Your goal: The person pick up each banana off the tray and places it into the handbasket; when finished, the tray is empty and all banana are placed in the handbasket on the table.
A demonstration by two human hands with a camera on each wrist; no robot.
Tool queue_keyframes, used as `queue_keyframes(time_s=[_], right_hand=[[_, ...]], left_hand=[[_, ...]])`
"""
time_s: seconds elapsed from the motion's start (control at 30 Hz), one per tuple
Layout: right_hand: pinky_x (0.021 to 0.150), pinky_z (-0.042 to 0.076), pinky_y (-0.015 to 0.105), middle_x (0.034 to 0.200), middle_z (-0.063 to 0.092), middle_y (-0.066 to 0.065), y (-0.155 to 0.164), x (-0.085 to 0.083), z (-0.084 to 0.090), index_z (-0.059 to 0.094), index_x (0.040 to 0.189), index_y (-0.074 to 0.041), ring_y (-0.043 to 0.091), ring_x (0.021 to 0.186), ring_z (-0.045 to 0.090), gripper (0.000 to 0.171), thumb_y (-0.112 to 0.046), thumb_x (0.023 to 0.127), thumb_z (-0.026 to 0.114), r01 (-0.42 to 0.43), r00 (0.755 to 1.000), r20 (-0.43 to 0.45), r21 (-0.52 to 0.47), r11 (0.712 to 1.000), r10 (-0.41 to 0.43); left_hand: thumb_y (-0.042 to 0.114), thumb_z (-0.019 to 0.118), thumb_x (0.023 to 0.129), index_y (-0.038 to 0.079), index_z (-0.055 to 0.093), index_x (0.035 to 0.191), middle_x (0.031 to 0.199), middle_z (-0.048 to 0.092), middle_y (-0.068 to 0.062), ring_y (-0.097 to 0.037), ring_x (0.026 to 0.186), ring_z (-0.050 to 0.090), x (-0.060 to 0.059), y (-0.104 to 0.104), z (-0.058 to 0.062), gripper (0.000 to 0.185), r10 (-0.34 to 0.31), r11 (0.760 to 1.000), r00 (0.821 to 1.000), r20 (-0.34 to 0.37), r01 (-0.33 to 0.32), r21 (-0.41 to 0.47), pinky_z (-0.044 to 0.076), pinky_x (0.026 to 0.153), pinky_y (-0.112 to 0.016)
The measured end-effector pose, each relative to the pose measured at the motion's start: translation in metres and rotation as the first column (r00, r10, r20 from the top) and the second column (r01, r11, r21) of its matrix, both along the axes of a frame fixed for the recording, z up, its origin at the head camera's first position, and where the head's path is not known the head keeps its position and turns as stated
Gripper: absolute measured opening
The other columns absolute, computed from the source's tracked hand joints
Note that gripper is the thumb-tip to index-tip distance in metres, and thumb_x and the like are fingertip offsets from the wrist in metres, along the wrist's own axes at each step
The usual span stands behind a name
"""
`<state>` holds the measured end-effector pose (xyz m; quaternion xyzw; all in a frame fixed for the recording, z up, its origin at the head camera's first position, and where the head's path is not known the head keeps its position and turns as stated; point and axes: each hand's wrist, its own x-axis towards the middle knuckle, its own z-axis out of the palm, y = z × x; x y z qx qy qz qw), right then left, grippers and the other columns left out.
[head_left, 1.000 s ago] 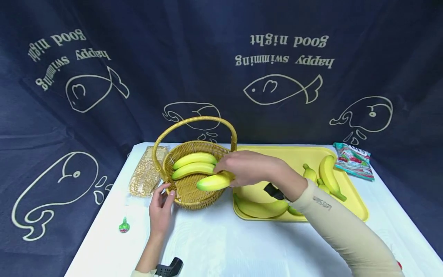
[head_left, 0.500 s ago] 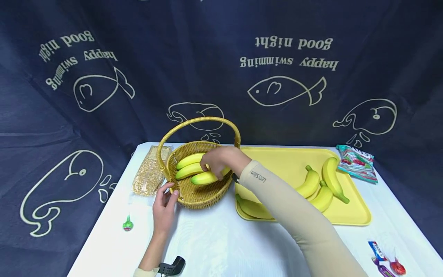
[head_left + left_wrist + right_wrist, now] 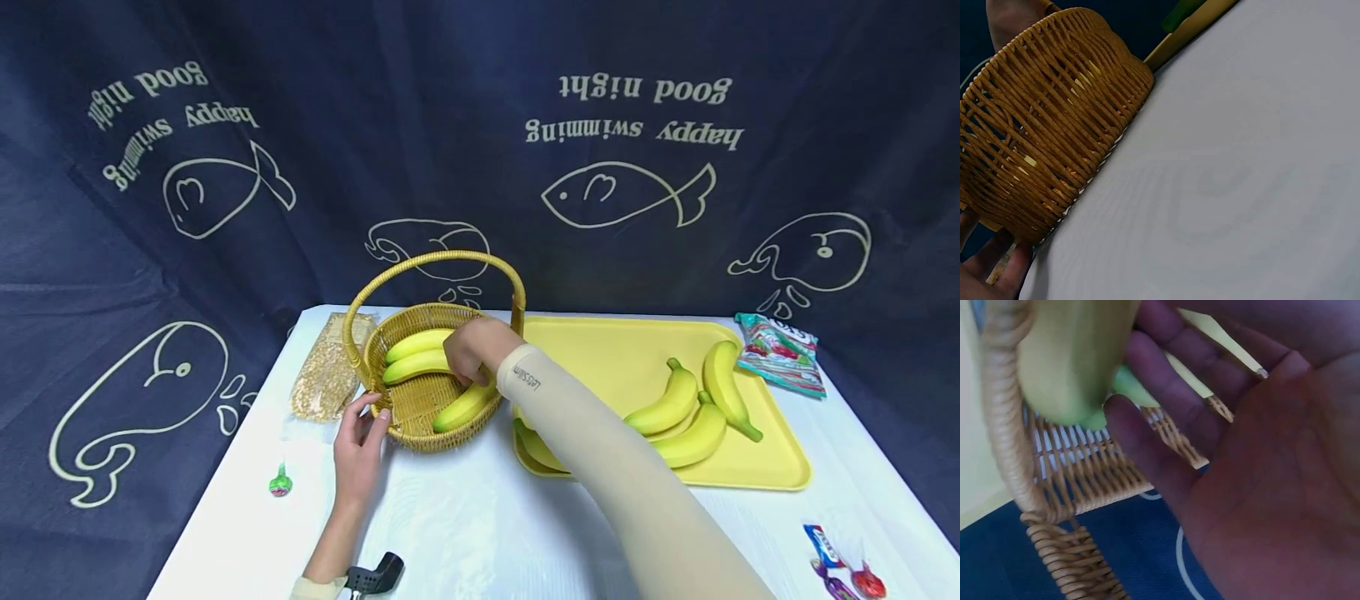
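Head view: banana (image 3: 463, 407) in basket (image 3: 420, 437), seemingly touching right hand (image 3: 472, 350).

A peanut bag (image 3: 324, 379) and lollipop (image 3: 281, 483) lie left.

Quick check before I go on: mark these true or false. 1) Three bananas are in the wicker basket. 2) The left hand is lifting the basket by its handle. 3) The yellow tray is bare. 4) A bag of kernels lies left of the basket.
1) True: three bananas lie in the wicker basket, and the right hand is at the nearest banana.
2) False: the left hand rests against the basket's lower outer wall on the table; the handle is untouched.
3) False: the yellow tray holds a bunch of bananas and one more banana at its near left corner.
4) True: the bag of kernels lies flat beside the basket.
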<state>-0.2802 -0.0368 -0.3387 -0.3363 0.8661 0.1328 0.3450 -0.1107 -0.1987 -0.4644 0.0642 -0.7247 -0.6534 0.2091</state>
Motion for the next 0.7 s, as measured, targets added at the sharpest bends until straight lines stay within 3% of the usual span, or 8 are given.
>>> queue_keyframes(time_s=[0.3, 0.53, 0.7], right_hand=[[0.061, 0.046, 0.028, 0.089, 0.063, -0.006, 0.007, -0.002, -0.002, 0.075, 0.096, -0.019, 0.014, 0.076, 0.050, 0.025, -0.003, 0.078, 0.076, 0.023, 0.999, 0.031, -0.051, 0.998, -0.022], [0.049, 0.030, 0.024, 0.063, 0.047, -0.004, 0.010, -0.006, -0.010, 0.071, 0.072, -0.014, 0.012, 0.056, 0.033, 0.020, 0.005, 0.074, 0.065, -0.010, 1.000, 0.012, -0.127, 0.992, 0.012], [0.049, 0.038, 0.021, 0.064, 0.059, -0.007, 0.019, -0.007, -0.015, 0.076, 0.075, -0.011, 0.009, 0.056, 0.042, 0.019, 0.005, 0.074, 0.066, -0.068, 0.998, -0.028, -0.205, 0.976, 0.063]], left_hand=[[0.015, 0.061, 0.096, 0.003, 0.056, 0.126, 0.132, 0.054, -0.009, -0.029, 0.114, 0.054, -0.001, 0.000, -0.001, 0.033, -0.011, 1.000, 1.000, -0.005, 0.011, 0.003, 0.046, 0.083, -0.019], [0.013, 0.061, 0.096, 0.002, 0.056, 0.126, 0.135, 0.051, -0.009, -0.029, 0.113, 0.054, 0.000, 0.000, 0.000, 0.033, -0.005, 1.000, 1.000, 0.000, 0.005, 0.005, 0.046, 0.083, -0.018], [0.014, 0.061, 0.096, 0.002, 0.055, 0.126, 0.135, 0.050, -0.010, -0.028, 0.114, 0.054, 0.000, 0.001, 0.000, 0.033, -0.002, 1.000, 1.000, 0.004, 0.002, -0.001, 0.046, 0.084, -0.018]])
